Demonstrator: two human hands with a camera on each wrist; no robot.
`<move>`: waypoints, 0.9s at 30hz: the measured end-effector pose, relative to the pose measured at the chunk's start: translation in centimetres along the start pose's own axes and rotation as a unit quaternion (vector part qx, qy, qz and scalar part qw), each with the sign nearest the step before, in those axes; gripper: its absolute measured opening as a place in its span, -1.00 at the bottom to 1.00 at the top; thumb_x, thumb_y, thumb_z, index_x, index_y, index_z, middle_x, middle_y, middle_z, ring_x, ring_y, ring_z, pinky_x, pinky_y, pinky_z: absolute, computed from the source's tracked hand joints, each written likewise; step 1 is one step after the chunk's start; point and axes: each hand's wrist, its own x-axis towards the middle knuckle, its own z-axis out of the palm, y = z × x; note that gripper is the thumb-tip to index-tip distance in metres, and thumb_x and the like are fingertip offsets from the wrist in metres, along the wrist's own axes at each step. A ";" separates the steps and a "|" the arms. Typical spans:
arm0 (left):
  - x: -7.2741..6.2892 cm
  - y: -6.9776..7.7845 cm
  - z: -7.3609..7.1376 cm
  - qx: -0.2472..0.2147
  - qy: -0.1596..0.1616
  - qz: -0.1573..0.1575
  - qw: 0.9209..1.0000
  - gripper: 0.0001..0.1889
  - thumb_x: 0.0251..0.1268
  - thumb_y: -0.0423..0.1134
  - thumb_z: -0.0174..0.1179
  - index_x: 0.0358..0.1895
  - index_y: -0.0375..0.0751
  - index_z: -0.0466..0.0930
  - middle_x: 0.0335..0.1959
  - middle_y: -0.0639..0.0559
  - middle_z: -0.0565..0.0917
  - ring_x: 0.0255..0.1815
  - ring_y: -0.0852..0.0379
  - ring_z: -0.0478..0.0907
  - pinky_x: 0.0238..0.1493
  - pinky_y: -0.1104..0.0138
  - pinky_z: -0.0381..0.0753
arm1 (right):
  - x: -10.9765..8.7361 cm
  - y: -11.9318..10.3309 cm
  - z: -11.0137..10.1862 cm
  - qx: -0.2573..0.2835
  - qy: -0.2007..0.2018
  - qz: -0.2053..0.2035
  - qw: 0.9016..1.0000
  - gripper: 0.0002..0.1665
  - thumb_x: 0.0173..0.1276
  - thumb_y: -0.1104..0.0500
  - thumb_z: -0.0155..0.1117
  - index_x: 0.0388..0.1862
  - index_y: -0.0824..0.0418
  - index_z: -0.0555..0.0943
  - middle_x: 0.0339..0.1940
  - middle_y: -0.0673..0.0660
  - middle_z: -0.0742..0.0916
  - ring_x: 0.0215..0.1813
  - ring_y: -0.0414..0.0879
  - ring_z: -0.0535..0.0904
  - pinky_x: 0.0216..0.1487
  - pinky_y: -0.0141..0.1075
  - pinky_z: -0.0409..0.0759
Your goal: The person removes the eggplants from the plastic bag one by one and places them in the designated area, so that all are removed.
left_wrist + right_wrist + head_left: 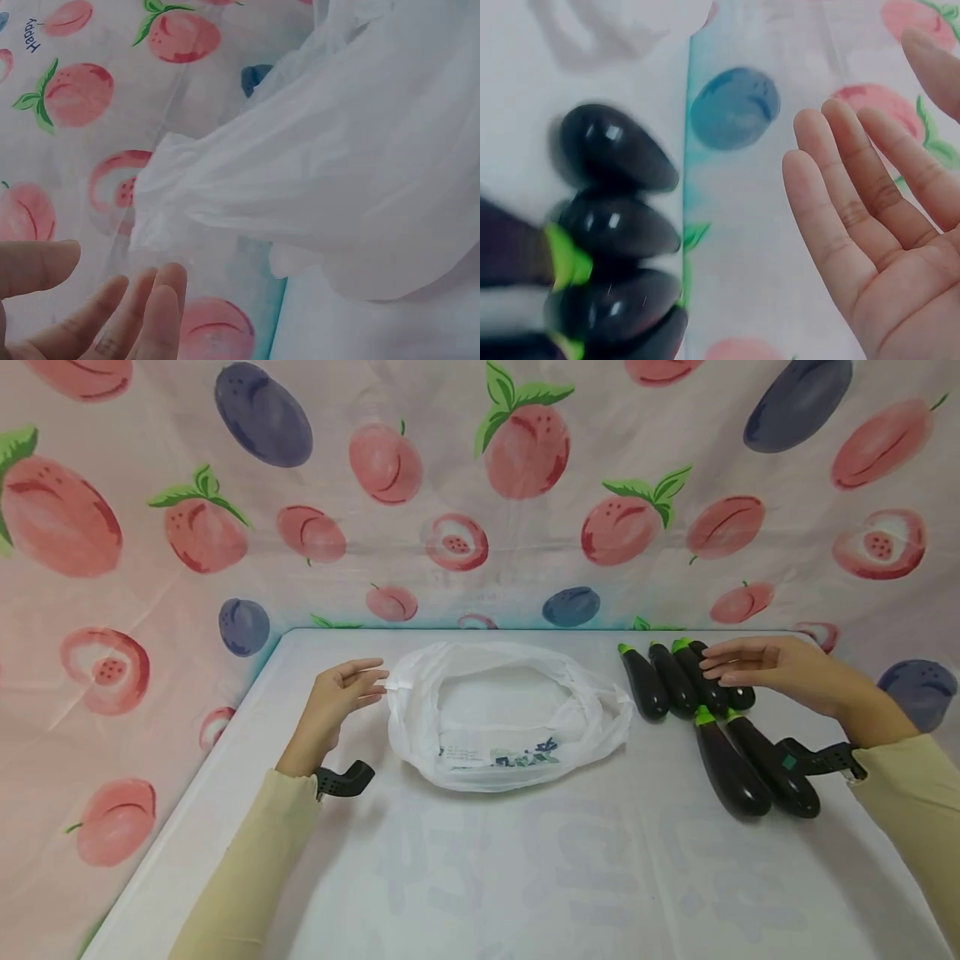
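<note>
A white plastic bag (510, 777) stands on the table with its mouth spread wide and printed lettering showing inside. My left hand (336, 700) is beside the bag's left rim, fingers extended and holding nothing. In the left wrist view, a gap shows between those fingers (161, 307) and the bag's gathered edge (172, 187). Several dark eggplants (643, 685) with green caps lie to the right of the bag. Over the back ones hovers my right hand (802, 675), its fingers loosely straight. The right wrist view shows the open palm (915, 300) apart from the eggplants (619, 146).
Two of the eggplants (731, 768) lie in front of the back row. The white table (525, 877) ends at a back edge against a fruit-printed cloth (315, 585), which also hangs along the left side. Black straps (345, 779) sit on both wrists.
</note>
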 end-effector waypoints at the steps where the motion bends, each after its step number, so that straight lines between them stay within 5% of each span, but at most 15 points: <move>1: 0.0 0.1 -0.1 -0.004 0.002 0.008 1.000 -0.48 0.38 -0.07 0.06 0.30 -0.30 0.34 0.21 -0.31 0.48 -0.23 0.42 0.60 -0.07 0.55 0.59 | 0.3 -0.3 0.2 0.006 -0.001 -0.001 1.000 -0.56 0.39 0.29 0.10 0.24 0.35 0.42 -0.09 -0.26 0.70 -0.01 -0.42 0.61 -0.07 -0.68 0.46; 12: 0.3 1.7 0.0 -0.040 0.034 0.086 0.995 -0.53 0.42 -0.09 0.01 0.26 -0.31 0.38 0.04 -0.06 0.58 -0.10 0.33 0.61 0.00 0.53 0.57 | 3.7 -3.2 2.1 0.040 -0.011 -0.053 0.998 -0.56 0.37 0.28 0.14 0.21 0.37 0.44 -0.07 -0.23 0.70 -0.03 -0.39 0.63 -0.03 -0.59 0.56; 20: 0.8 3.5 1.3 -0.062 0.004 0.120 0.991 -0.53 0.42 -0.17 0.00 0.31 -0.30 0.33 0.20 -0.27 0.48 -0.04 0.31 0.58 0.14 0.39 0.54 | 5.4 -5.4 3.5 0.041 0.006 -0.033 0.999 -0.51 0.35 0.21 0.20 0.23 0.32 0.45 -0.05 -0.18 0.70 0.00 -0.36 0.62 0.00 -0.60 0.52; 27: 1.1 4.8 3.2 -0.062 -0.027 0.137 0.988 -0.57 0.40 -0.28 0.02 0.29 -0.31 0.35 0.19 -0.24 0.48 -0.04 0.32 0.57 0.14 0.38 0.54 | 6.7 -6.4 4.5 0.066 0.006 -0.070 0.995 -0.52 0.35 0.23 0.19 0.23 0.30 0.46 -0.04 -0.14 0.71 0.00 -0.32 0.63 0.03 -0.58 0.52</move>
